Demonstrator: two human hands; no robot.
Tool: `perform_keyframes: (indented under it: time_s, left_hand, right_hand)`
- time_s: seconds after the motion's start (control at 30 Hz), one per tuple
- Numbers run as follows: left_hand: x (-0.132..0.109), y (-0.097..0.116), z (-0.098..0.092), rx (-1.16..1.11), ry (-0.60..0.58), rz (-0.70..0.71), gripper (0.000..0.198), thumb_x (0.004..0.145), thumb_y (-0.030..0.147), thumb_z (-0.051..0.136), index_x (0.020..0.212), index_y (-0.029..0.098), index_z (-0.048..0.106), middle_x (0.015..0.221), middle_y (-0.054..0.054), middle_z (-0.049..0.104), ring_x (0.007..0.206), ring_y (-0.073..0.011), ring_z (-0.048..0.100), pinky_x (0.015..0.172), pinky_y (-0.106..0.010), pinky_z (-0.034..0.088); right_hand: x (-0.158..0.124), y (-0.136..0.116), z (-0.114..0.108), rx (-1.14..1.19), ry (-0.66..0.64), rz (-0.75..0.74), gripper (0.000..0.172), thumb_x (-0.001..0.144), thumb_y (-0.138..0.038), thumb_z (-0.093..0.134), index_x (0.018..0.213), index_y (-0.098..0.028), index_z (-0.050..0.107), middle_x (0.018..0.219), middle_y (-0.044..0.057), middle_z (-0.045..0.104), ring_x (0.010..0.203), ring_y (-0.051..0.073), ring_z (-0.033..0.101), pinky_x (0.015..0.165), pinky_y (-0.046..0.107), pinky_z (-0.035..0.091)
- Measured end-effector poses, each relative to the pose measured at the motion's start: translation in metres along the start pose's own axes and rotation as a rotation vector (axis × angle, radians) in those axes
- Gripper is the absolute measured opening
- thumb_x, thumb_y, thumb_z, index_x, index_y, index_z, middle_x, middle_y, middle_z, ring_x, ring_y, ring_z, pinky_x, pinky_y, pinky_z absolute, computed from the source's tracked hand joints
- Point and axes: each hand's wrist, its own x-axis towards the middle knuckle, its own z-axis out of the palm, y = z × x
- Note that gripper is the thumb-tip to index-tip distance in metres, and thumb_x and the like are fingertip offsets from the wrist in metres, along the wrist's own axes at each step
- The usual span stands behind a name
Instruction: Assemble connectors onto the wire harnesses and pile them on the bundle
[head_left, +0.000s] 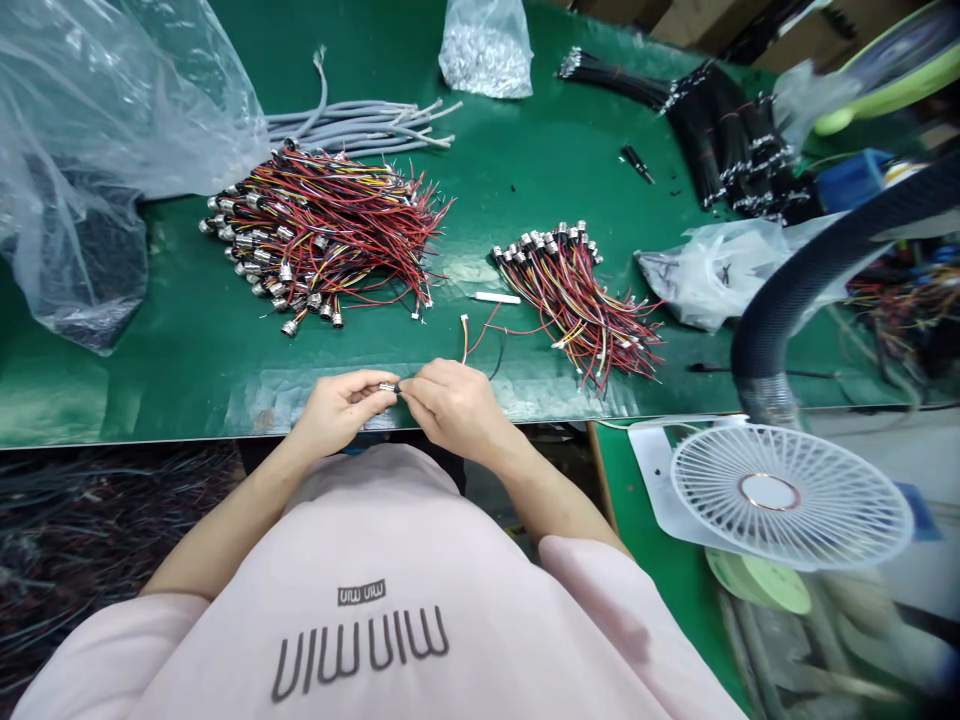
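left hand (341, 408): held at the counter's (187, 360) near edge, wrist bent inward, grip pinched shut on a metal connector (388, 386) | right hand (454, 405): met fingertip to fingertip, knuckles up, grip closed on the connector's other end | wire lead (480, 335): trailed from the right hand across the counter

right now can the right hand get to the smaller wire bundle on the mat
Probably yes: only bare green mat and one loose wire lie between the right hand and the smaller wire bundle. But it is pinching a connector together with the left hand.
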Motion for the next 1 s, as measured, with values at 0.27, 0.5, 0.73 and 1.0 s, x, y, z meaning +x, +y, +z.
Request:
perform_keyframes:
  time_s: [0.27,0.5,0.73,1.0]
  left_hand:
    - [0.0,0.001,-0.003,-0.091,0.005,-0.009,0.037,0.077,0.046,0.07,0.094,0.013,0.073,0.068,-0.004,0.07,0.062,-0.0137,0.064,0.062,-0.024,0.054]
    - [0.001,0.002,-0.005,-0.058,0.007,0.023,0.039,0.082,0.052,0.064,0.088,0.014,0.071,0.065,-0.003,0.069,0.06,-0.0133,0.063,0.062,-0.025,0.054]
    - [0.003,0.0,-0.003,-0.093,0.034,0.006,0.04,0.082,0.053,0.065,0.086,0.014,0.07,0.065,-0.003,0.068,0.058,-0.0131,0.062,0.061,-0.025,0.053]
    - [0.004,0.004,-0.001,-0.084,0.07,0.005,0.042,0.08,0.056,0.065,0.078,0.015,0.067,0.062,-0.003,0.066,0.056,-0.0132,0.06,0.058,-0.025,0.052]
  right_hand:
    - [0.002,0.033,-0.024,0.537,-0.11,0.056,0.016,0.092,-0.02,0.053,0.1,-0.018,0.066,0.084,0.002,0.071,0.072,0.013,0.063,0.067,0.023,0.047]
    - [-0.01,0.082,-0.044,0.561,-0.049,0.073,0.023,0.087,-0.007,0.044,0.085,-0.019,0.064,0.085,0.003,0.066,0.08,0.015,0.062,0.075,0.029,0.051]
    - [-0.019,0.048,-0.04,0.204,0.114,0.046,0.012,0.09,-0.022,0.054,0.09,-0.021,0.066,0.091,0.006,0.066,0.086,0.02,0.059,0.078,0.037,0.046]
    - [-0.026,0.006,-0.003,0.031,0.135,0.084,0.019,0.093,-0.027,0.051,0.078,-0.019,0.059,0.069,0.004,0.065,0.066,0.017,0.057,0.064,0.03,0.04]
